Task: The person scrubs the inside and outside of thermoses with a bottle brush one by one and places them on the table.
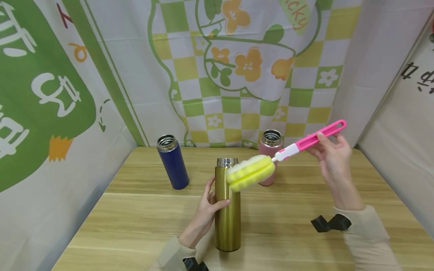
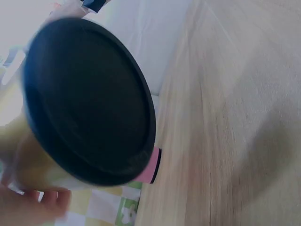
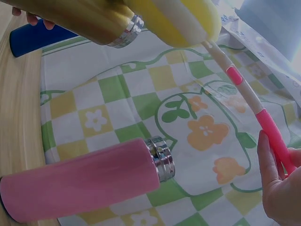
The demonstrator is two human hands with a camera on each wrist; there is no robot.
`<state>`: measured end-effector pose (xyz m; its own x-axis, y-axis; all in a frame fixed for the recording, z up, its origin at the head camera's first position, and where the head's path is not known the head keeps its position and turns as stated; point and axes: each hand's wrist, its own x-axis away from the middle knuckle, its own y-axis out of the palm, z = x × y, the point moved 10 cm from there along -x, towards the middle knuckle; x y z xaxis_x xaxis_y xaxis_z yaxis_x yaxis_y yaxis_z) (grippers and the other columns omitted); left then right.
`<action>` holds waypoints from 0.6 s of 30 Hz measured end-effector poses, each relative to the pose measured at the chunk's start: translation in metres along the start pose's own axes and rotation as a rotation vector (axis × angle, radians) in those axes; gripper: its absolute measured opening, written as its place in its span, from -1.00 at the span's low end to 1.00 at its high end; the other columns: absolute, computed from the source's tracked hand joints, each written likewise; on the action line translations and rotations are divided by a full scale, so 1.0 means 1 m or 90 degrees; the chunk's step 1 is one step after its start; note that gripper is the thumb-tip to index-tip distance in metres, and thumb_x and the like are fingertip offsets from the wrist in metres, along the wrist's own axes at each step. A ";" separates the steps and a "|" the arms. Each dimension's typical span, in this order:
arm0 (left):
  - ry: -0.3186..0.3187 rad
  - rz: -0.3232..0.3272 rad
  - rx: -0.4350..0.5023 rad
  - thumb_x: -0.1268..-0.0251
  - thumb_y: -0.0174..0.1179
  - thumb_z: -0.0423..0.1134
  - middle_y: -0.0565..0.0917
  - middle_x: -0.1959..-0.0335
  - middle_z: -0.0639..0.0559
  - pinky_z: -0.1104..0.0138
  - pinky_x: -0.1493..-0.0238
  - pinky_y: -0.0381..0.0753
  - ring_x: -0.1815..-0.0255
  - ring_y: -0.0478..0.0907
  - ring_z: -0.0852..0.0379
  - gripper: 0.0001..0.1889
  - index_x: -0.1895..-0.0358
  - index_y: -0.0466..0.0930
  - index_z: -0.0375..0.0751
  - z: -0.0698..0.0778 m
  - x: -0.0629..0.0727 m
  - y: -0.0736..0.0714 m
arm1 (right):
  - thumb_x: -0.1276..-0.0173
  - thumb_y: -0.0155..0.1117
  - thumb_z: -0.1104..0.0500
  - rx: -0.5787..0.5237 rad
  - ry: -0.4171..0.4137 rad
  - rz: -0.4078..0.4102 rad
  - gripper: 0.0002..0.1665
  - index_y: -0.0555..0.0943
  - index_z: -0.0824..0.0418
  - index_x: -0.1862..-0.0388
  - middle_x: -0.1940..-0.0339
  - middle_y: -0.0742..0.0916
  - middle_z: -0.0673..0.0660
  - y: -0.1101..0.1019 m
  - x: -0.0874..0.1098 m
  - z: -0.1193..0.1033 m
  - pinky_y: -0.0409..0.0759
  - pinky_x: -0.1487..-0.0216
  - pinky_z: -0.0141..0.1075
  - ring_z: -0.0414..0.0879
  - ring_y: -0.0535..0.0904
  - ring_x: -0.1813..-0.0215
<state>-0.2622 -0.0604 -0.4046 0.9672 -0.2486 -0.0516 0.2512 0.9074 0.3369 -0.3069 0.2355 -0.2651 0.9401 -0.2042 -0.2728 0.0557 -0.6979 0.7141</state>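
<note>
My left hand (image 1: 204,212) grips a gold thermos bottle (image 1: 227,222) around its middle, holding it upright with its dark underside (image 2: 89,101) lifted off the table. The bottle's metal mouth is uncapped. In my right hand (image 1: 335,162) is a bottle brush (image 1: 288,151), pinched by its pink handle (image 3: 273,136). Its yellow and white sponge head (image 1: 251,172) points left and slightly down, beside the upper part of the gold bottle in the head view. Fingers of the left hand show on the gold bottle at the upper left of the right wrist view.
Behind, to the left, a blue bottle (image 1: 173,163) stands uncapped on the wooden table (image 1: 142,226). A pink bottle (image 3: 84,179) stands at the back right, also uncapped and partly hidden by the brush in the head view. Printed cloth (image 1: 190,75) walls surround the table.
</note>
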 end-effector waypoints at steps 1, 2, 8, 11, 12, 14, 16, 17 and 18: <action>-0.004 0.008 -0.004 0.01 0.22 -0.41 0.39 -0.06 -0.17 0.26 0.04 0.40 0.11 0.47 0.12 -0.06 -0.37 -0.24 -0.07 0.000 0.000 -0.002 | -0.12 0.17 0.45 -0.006 -0.003 -0.003 -0.57 0.27 0.37 0.04 0.45 0.65 0.33 0.000 0.000 -0.002 0.58 0.30 -0.17 0.10 0.64 0.37; -0.006 0.012 -0.005 -0.01 0.19 -0.41 0.39 -0.06 -0.19 0.27 0.04 0.40 0.12 0.47 0.12 -0.08 -0.37 -0.24 -0.08 0.000 0.000 -0.003 | -0.12 0.16 0.46 -0.007 -0.007 -0.005 -0.57 0.27 0.37 0.04 0.45 0.65 0.33 -0.001 0.000 -0.003 0.58 0.31 -0.17 0.10 0.64 0.38; 0.005 0.008 0.056 -0.14 0.02 -0.44 0.42 0.05 -0.21 0.29 0.02 0.41 0.15 0.51 0.10 -0.18 -0.38 -0.30 -0.11 0.005 0.001 -0.007 | -0.11 0.17 0.46 0.015 -0.015 -0.001 -0.51 0.24 0.34 0.00 0.47 0.66 0.31 -0.004 -0.001 -0.007 0.59 0.36 -0.20 0.08 0.64 0.41; 0.024 -0.008 0.087 -0.21 -0.07 -0.46 0.42 0.06 -0.23 0.27 0.01 0.41 0.13 0.52 0.08 -0.22 -0.38 -0.33 -0.02 0.009 0.001 -0.005 | -0.11 0.16 0.48 0.011 -0.012 0.002 -0.47 0.20 0.31 -0.03 0.49 0.66 0.32 -0.007 0.000 -0.008 0.59 0.38 -0.19 0.09 0.64 0.43; 0.030 -0.015 0.093 -0.23 -0.11 -0.46 0.41 0.04 -0.25 0.26 0.01 0.41 0.12 0.51 0.08 -0.24 -0.38 -0.33 0.02 0.010 0.001 -0.004 | -0.10 0.16 0.49 0.006 -0.010 0.003 -0.46 0.19 0.30 -0.04 0.49 0.66 0.32 -0.007 0.000 -0.008 0.59 0.38 -0.19 0.10 0.64 0.44; 0.036 -0.026 0.103 -0.27 -0.18 -0.44 0.32 -0.06 -0.22 0.26 0.00 0.39 0.09 0.49 0.09 -0.28 -0.38 -0.32 0.11 0.012 0.001 -0.002 | -0.10 0.15 0.50 0.001 -0.007 0.004 -0.44 0.18 0.28 -0.05 0.50 0.66 0.33 -0.008 0.000 -0.008 0.59 0.38 -0.18 0.11 0.64 0.44; 0.035 -0.033 0.111 -0.30 -0.25 -0.41 0.22 -0.14 -0.21 0.25 0.00 0.37 0.06 0.46 0.10 -0.32 -0.37 -0.32 0.15 0.012 0.000 0.000 | -0.10 0.17 0.48 0.014 -0.006 0.006 -0.42 0.17 0.27 -0.06 0.49 0.66 0.31 -0.009 0.001 -0.008 0.59 0.36 -0.19 0.10 0.64 0.43; 0.030 -0.035 0.113 -0.31 -0.27 -0.38 0.18 -0.16 -0.20 0.25 0.00 0.37 0.06 0.45 0.10 -0.34 -0.37 -0.32 0.16 0.011 0.000 0.001 | -0.10 0.17 0.48 0.022 -0.005 0.007 -0.41 0.17 0.26 -0.07 0.48 0.66 0.31 -0.009 0.001 -0.008 0.59 0.35 -0.19 0.09 0.64 0.43; 0.023 -0.034 0.114 -0.31 -0.27 -0.35 0.16 -0.18 -0.17 0.25 0.01 0.36 0.06 0.44 0.11 -0.35 -0.37 -0.32 0.18 0.010 0.000 0.001 | -0.09 0.18 0.47 0.028 -0.006 0.008 -0.40 0.17 0.26 -0.08 0.48 0.66 0.30 -0.009 0.001 -0.008 0.59 0.34 -0.19 0.08 0.64 0.43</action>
<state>-0.2620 -0.0630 -0.3945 0.9542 -0.2795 -0.1065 0.2947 0.8180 0.4940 -0.3036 0.2471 -0.2673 0.9375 -0.2188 -0.2705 0.0291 -0.7253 0.6878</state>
